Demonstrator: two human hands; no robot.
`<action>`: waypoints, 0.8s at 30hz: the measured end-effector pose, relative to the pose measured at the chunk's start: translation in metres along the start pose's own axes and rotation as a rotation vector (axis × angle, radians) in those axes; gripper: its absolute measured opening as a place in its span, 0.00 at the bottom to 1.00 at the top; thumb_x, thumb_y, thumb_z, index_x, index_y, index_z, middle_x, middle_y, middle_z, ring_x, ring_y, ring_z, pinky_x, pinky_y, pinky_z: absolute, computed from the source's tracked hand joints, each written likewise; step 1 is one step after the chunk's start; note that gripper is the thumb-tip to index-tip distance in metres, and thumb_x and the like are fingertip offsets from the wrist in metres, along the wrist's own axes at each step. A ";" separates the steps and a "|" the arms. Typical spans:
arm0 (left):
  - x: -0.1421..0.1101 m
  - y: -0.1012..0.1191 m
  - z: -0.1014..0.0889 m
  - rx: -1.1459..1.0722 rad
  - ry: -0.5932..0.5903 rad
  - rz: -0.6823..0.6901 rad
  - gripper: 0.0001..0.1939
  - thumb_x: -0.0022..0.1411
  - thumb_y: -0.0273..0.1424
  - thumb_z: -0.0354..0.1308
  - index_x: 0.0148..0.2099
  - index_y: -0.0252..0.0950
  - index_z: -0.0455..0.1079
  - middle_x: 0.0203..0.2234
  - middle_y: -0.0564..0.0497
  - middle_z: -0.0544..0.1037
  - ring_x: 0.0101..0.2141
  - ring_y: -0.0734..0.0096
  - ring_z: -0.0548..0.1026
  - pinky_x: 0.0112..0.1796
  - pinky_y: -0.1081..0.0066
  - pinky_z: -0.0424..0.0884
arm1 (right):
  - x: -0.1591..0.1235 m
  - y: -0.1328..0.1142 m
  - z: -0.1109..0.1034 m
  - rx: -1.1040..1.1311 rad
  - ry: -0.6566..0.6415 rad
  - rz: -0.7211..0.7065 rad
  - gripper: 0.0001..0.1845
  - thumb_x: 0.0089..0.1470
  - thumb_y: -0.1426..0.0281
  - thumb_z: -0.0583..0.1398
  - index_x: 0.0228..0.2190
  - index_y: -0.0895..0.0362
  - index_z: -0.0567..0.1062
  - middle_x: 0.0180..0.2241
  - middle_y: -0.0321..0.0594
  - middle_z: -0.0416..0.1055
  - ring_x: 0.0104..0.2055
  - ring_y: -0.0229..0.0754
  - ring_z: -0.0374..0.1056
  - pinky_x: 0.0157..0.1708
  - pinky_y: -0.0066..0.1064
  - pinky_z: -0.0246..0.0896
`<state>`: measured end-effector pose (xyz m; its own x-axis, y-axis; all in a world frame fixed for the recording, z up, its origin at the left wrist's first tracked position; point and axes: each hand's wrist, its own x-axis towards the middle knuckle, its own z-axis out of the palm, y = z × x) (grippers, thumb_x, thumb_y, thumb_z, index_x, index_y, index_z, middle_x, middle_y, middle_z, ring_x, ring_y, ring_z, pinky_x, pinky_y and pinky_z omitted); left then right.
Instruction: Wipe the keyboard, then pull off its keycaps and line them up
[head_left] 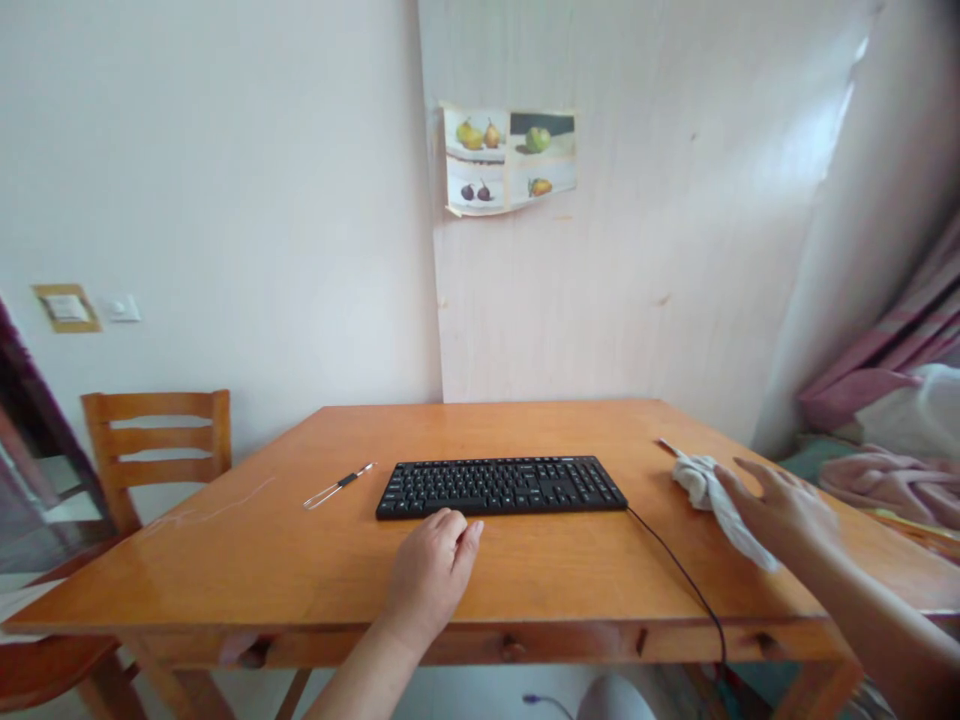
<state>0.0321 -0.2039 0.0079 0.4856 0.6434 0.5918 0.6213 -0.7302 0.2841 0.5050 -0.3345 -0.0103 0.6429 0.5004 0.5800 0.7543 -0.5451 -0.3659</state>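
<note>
Clenches left grip (436, 570), hiding its palm, with black rectangular plastic keyboard (499, 486) just beyond. Spreads blurred right grip (784, 508) by crumpled white cloth (703, 484); cannot tell if touching.

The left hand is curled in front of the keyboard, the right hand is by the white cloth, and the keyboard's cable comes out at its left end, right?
Not the cable: the head view shows it leaving the keyboard at its right end. The left hand is curled in front, the right hand by the white cloth.
</note>
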 end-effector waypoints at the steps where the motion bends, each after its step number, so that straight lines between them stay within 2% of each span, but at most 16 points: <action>1: 0.000 0.000 0.000 -0.021 0.005 -0.008 0.17 0.68 0.37 0.45 0.27 0.38 0.62 0.26 0.50 0.71 0.29 0.69 0.69 0.30 0.70 0.59 | 0.000 -0.010 -0.005 0.026 0.002 -0.018 0.34 0.55 0.44 0.50 0.48 0.55 0.76 0.42 0.59 0.73 0.45 0.64 0.67 0.41 0.51 0.59; 4: 0.000 0.001 0.001 -0.102 0.037 -0.045 0.14 0.68 0.37 0.46 0.32 0.38 0.65 0.27 0.49 0.72 0.31 0.67 0.71 0.32 0.69 0.62 | -0.003 -0.045 -0.013 0.140 0.070 -0.096 0.27 0.57 0.48 0.50 0.41 0.53 0.76 0.43 0.51 0.74 0.46 0.57 0.68 0.42 0.44 0.59; 9: 0.003 -0.011 -0.003 -0.347 0.130 -0.186 0.13 0.66 0.40 0.48 0.38 0.38 0.68 0.31 0.48 0.75 0.33 0.66 0.74 0.36 0.68 0.68 | -0.017 -0.117 -0.009 0.371 0.052 -0.186 0.21 0.59 0.53 0.49 0.28 0.54 0.72 0.30 0.43 0.73 0.34 0.46 0.67 0.35 0.35 0.57; 12: 0.015 -0.040 -0.016 -0.402 0.212 -0.288 0.14 0.66 0.42 0.48 0.40 0.37 0.68 0.32 0.49 0.76 0.34 0.66 0.74 0.38 0.68 0.70 | -0.033 -0.164 -0.003 0.514 -0.030 -0.218 0.22 0.60 0.53 0.49 0.23 0.53 0.67 0.22 0.38 0.67 0.27 0.42 0.63 0.30 0.32 0.53; 15: 0.034 -0.086 -0.032 -0.229 0.264 -0.377 0.15 0.65 0.42 0.49 0.40 0.37 0.69 0.34 0.48 0.77 0.36 0.65 0.75 0.40 0.67 0.69 | -0.045 -0.210 0.005 0.651 -0.158 -0.245 0.24 0.61 0.51 0.48 0.19 0.53 0.61 0.17 0.33 0.59 0.22 0.39 0.56 0.25 0.31 0.48; 18: 0.050 -0.134 -0.041 0.042 0.176 -0.446 0.14 0.64 0.39 0.50 0.42 0.35 0.69 0.39 0.44 0.77 0.41 0.62 0.75 0.43 0.66 0.68 | -0.048 -0.252 0.016 0.755 -0.201 -0.255 0.25 0.61 0.50 0.48 0.20 0.53 0.60 0.17 0.33 0.57 0.23 0.39 0.55 0.26 0.31 0.47; 20: 0.056 -0.158 -0.041 0.224 0.074 -0.475 0.14 0.64 0.37 0.49 0.44 0.35 0.70 0.43 0.41 0.77 0.45 0.58 0.73 0.45 0.63 0.67 | -0.047 -0.278 0.025 0.848 -0.202 -0.272 0.24 0.61 0.51 0.48 0.21 0.53 0.63 0.19 0.34 0.61 0.25 0.39 0.58 0.27 0.31 0.49; 23: 0.058 -0.181 -0.035 0.440 -0.115 -0.564 0.16 0.65 0.39 0.47 0.44 0.36 0.71 0.44 0.39 0.76 0.44 0.51 0.73 0.42 0.58 0.67 | -0.050 -0.306 0.039 0.925 -0.197 -0.275 0.23 0.61 0.51 0.49 0.24 0.53 0.66 0.21 0.36 0.65 0.26 0.40 0.59 0.28 0.30 0.49; 24: 0.058 -0.185 -0.033 0.464 -0.143 -0.588 0.16 0.64 0.38 0.46 0.44 0.36 0.71 0.43 0.38 0.76 0.44 0.49 0.73 0.41 0.57 0.67 | -0.053 -0.312 0.044 0.924 -0.196 -0.290 0.22 0.61 0.52 0.50 0.24 0.53 0.66 0.21 0.35 0.64 0.26 0.40 0.59 0.28 0.30 0.48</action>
<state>-0.0750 -0.0392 0.0144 0.0500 0.9431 0.3289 0.9817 -0.1069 0.1574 0.2412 -0.1615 0.0409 0.3643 0.6798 0.6365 0.6396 0.3142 -0.7016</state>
